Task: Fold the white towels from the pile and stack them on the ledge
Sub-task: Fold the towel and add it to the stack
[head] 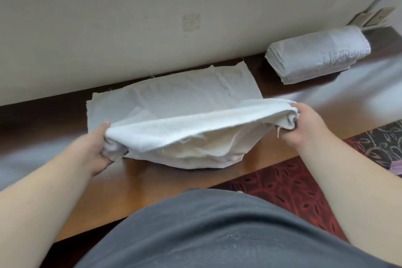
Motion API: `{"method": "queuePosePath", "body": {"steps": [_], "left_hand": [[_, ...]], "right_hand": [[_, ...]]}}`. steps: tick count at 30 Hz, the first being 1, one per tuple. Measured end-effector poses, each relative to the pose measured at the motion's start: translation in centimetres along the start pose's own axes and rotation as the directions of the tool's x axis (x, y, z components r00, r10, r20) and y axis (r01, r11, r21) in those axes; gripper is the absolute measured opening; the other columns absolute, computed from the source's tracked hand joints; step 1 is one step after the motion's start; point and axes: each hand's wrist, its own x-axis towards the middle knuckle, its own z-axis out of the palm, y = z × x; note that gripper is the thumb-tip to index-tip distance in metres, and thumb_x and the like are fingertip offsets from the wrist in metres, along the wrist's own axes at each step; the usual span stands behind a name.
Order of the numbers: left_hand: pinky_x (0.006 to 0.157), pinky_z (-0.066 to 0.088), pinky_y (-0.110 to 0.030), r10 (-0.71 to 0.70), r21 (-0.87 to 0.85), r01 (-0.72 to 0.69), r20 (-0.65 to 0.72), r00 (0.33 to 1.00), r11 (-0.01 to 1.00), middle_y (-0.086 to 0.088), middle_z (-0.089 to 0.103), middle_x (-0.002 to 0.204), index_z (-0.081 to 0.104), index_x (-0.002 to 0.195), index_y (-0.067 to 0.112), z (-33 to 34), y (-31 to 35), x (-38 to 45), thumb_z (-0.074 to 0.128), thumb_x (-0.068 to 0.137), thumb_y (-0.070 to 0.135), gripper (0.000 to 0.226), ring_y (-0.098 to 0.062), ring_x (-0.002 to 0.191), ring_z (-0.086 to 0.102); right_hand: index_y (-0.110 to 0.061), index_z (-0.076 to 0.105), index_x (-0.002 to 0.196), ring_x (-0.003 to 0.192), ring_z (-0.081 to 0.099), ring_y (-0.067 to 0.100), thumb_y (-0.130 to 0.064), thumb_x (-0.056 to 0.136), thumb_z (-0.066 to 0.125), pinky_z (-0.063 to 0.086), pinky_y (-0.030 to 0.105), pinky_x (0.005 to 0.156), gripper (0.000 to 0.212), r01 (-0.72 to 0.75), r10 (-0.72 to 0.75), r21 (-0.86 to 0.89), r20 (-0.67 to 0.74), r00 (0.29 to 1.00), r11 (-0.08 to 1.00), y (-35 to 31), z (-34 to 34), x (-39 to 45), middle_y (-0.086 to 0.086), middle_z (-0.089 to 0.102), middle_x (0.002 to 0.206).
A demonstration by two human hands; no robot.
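Observation:
A white towel (174, 98) lies spread on the brown wooden ledge (152, 178), its far edge against the wall. Its near edge is lifted off the ledge and stretched between both hands. My left hand (95, 148) grips the left end of that raised edge, with the fingers curled under the cloth. At the right end, my right hand (304, 124) grips the bunched corner. Under the raised edge the cloth sags in a loose fold. A stack of folded white towels (317, 54) sits on the ledge at the far right, against the wall.
A pale wall (152, 17) runs along the back of the ledge. Red patterned carpet (293, 189) lies below the ledge's front edge on the right. A metal hinge plate (374, 16) is on the wall beyond the stack. My grey shirt (217, 235) fills the bottom.

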Motion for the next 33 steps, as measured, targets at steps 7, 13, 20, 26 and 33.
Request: {"method": "queuePosePath", "body": {"steps": [7,13,20,26,33], "left_hand": [[0.053,0.06,-0.037,-0.029,-0.202,0.056,0.134,0.991,0.978,-0.015,0.074,0.096,0.058,0.105,0.002,2.2,4.6,-1.9,0.055,0.1,0.022,0.021,-0.027,0.084,0.074],[0.084,0.059,-0.039,0.04,-0.376,-0.013,0.064,0.997,0.927,-0.016,0.06,0.129,0.043,0.142,0.006,4.6,5.0,-1.2,0.055,0.099,0.006,0.045,-0.028,0.109,0.067],[0.078,0.06,-0.045,0.168,-0.506,-0.15,-0.01,0.986,0.849,-0.016,0.05,0.128,0.05,0.134,0.015,7.3,7.6,1.2,0.045,0.098,-0.008,0.043,-0.035,0.107,0.063],[0.105,0.04,-0.035,0.348,0.673,-0.329,0.113,0.931,0.662,-0.007,0.046,0.147,0.041,0.148,0.027,8.0,5.4,3.2,0.062,0.095,0.034,0.057,-0.031,0.13,0.048],[0.096,0.044,-0.03,0.23,0.845,-0.403,0.495,0.838,-0.351,0.014,0.052,0.133,0.05,0.128,0.044,7.1,0.7,4.0,0.074,0.075,0.041,0.059,-0.017,0.124,0.051]], "right_hand": [[-0.02,0.054,0.124,0.062,0.07,0.026,-0.013,0.104,0.047,0.058,0.029,0.052,0.022,-0.173,0.165,0.212,0.055,0.985,0.962,-1.0,3.3,1.4,0.018,0.064,0.102],[-0.015,0.055,0.109,0.083,0.066,0.033,-0.001,0.104,0.041,0.06,0.034,0.056,0.02,-0.168,0.169,0.333,0.028,0.985,0.928,0.3,5.2,1.8,0.024,0.057,0.113],[-0.018,0.055,0.126,0.091,0.073,0.029,0.001,0.103,0.042,0.06,0.041,0.071,0.033,-0.191,0.156,0.355,0.124,0.98,0.915,0.1,6.7,5.9,0.017,0.065,0.118],[-0.025,0.022,0.157,0.111,0.063,0.024,0.005,0.1,0.041,0.054,0.045,0.084,0.067,-0.2,0.24,-0.211,0.189,0.952,0.957,0.3,6.4,11.9,0.011,0.05,0.145],[-0.025,0.061,0.116,0.091,0.064,0.023,-0.033,0.087,0.061,0.051,0.035,0.079,0.03,0.173,0.028,-0.968,0.181,0.983,0.184,0.3,5.4,15.6,0.0,0.067,0.101]]}}
